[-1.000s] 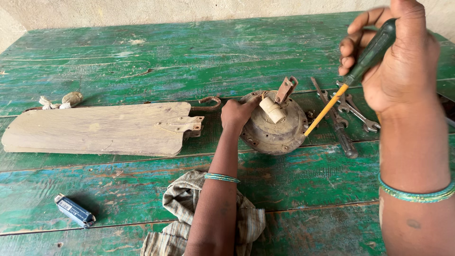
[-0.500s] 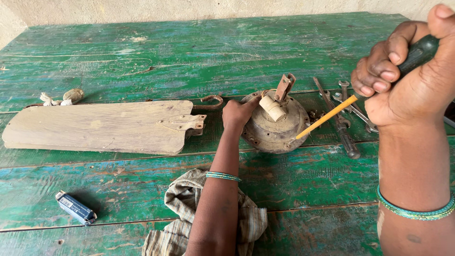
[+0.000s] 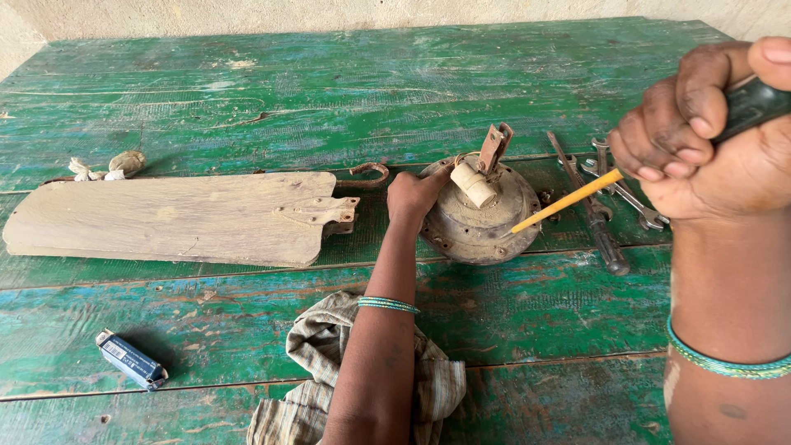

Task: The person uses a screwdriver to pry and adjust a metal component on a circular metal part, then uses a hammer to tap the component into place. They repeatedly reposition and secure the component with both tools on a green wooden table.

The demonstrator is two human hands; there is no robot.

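A dusty round fan motor housing (image 3: 482, 218) with a rusty bracket on top lies on the green wooden table (image 3: 247, 91). My left hand (image 3: 414, 195) grips its left rim. My right hand (image 3: 709, 140) is raised close to the camera at the right, closed around the dark handle of a screwdriver. The screwdriver's yellow shaft (image 3: 567, 200) slants down-left, and its tip rests on the right side of the housing.
A worn wooden fan blade (image 3: 177, 216) lies left of the housing, with a rusty hook beside it. Spanners and another tool (image 3: 606, 206) lie to the right. A checked cloth (image 3: 321, 371), a small blue box (image 3: 130, 359) and white scraps (image 3: 107, 166) are also here.
My right hand has swung the screwdriver lower and come nearer the camera; the tip has gone from the right of the housing onto its right side. My left hand stays on the rim.
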